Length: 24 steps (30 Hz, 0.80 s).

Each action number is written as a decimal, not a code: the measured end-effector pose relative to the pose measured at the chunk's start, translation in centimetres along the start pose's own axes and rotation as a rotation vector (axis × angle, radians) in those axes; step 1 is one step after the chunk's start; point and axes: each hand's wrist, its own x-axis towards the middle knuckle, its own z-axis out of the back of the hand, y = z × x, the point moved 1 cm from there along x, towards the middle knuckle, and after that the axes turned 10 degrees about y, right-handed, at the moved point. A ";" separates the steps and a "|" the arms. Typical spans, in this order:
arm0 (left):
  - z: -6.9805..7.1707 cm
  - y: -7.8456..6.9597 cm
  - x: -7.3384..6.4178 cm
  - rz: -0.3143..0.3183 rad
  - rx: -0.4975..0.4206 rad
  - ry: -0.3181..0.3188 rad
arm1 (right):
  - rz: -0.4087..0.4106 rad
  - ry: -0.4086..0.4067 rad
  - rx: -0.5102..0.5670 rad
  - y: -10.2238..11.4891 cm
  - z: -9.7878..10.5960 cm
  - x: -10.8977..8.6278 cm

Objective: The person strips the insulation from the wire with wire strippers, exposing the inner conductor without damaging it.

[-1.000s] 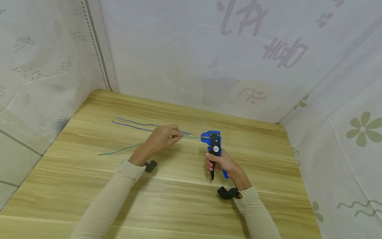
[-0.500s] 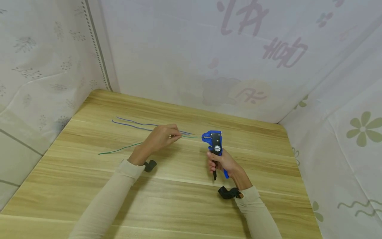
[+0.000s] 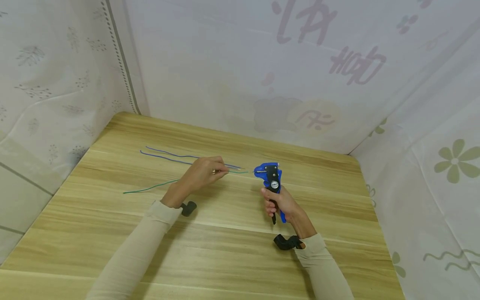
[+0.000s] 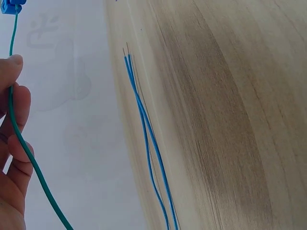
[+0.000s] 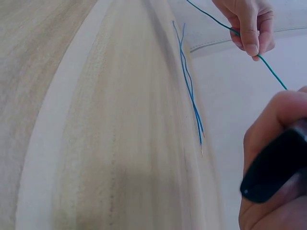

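Observation:
My left hand pinches a green wire between thumb and fingertips, its tail trailing leftward over the table. In the left wrist view this green wire runs up to the blue nose of a wire stripper. My right hand grips the blue and black wire stripper by its handles, which stand close together. The nose faces the wire's end, with a thin bit showing between green insulation and nose. In the right wrist view a black handle crosses the curled fingers; the stripper's nose is hidden there.
Two blue wires with bare copper ends lie crossing each other on the wood-grain table, behind my left hand. Black mounts sit at both wrists. Patterned cloth hangs around the table's back and sides.
The stripper's handles have drawn together and its nose has closed. The tool has shifted slightly right, and a small gap shows beside the green insulation. My left hand stays nearly still.

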 end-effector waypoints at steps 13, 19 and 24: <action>0.4 0.5 -0.4 0.037 0.048 -0.005 | -0.014 -0.044 0.040 0.4 0.7 -0.9; 0.2 0.6 -0.4 0.009 0.093 -0.029 | -0.009 -0.025 0.032 0.4 0.8 -0.9; -0.1 1.0 -0.4 -0.046 0.191 -0.073 | -0.036 -0.068 0.012 0.4 0.9 -0.9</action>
